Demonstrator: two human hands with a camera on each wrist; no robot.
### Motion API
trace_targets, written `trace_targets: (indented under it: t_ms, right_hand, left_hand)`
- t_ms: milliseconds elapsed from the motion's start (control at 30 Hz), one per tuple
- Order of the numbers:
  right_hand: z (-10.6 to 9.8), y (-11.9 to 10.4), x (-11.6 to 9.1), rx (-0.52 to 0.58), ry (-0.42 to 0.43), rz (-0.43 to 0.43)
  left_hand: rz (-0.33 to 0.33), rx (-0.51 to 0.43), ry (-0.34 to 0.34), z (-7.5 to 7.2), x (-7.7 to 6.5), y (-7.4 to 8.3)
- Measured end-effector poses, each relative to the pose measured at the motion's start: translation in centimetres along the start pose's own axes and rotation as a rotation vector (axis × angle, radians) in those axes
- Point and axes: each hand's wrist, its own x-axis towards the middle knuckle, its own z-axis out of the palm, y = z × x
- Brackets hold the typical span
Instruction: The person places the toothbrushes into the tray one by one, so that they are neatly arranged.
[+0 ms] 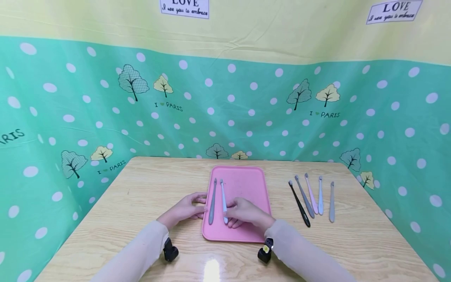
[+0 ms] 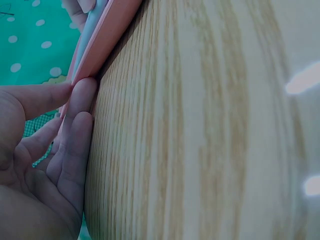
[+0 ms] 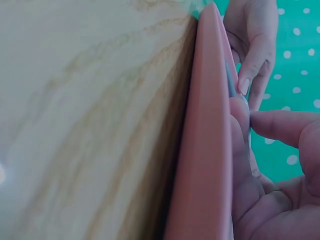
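Observation:
A pink tray lies on the table with two toothbrushes in its left half. My left hand pinches the tray's left rim between thumb and fingers, as the left wrist view shows close up. Beside that rim lies a grey toothbrush, head pointing away. To its right is a light blue toothbrush, roughly parallel to it. My right hand, over the tray, pinches the light blue toothbrush near the handle's lower end. Part of that handle is hidden by the fingers.
Right of the tray, several toothbrushes lie in a loose row on the wooden table: a black one, a grey-purple one, a pink one, a blue one and a grey one. A polka-dot curtain hangs behind.

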Motion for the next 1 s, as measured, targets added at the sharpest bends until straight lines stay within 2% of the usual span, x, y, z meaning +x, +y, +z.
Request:
trace_targets:
  t_ms: [333,800,1000]
  right_hand:
    - [0.7,0.0,0.6,-0.037,0.009,-0.017]
    - [1.3,0.0,1.1,-0.027,0.018,0.001]
    - [1.4,0.0,1.1,-0.051,0.029,-0.006]
  left_hand:
    - [0.007,0.001,-0.02,-0.2,0.0,0.0]
    - [-0.004,0.001,-0.022,-0.1,0.1,-0.3]
    - [0.005,-0.023,-0.038,-0.2,0.1,-0.3]
